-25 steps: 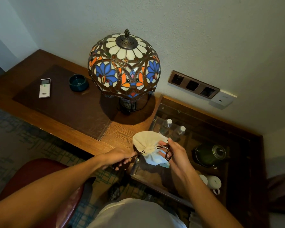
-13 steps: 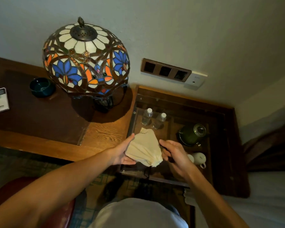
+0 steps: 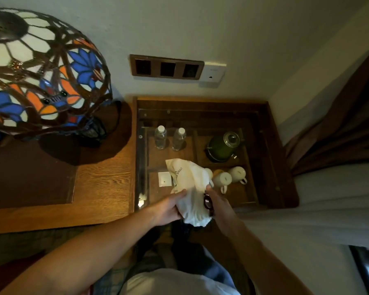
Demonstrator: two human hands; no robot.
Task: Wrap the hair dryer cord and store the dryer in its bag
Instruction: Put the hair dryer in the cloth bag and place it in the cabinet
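Observation:
A cream cloth bag with dark print on it is held over the glass-topped compartment of the desk. Its gathered mouth points toward me. My left hand grips the bag's left side. My right hand holds its right side, with the dark drawstring looped at my fingers. The hair dryer and its cord are hidden; only the bulging bag shows.
Under the glass top stand two water bottles, a green kettle and white cups. A stained-glass lamp stands on the wooden desk to the left. A socket panel is on the wall; a curtain hangs at right.
The view has swung right and closer. The bag, earlier pulled shut by its drawstring, is now held at both sides, turned with its mouth toward me and moved over the glass compartment.

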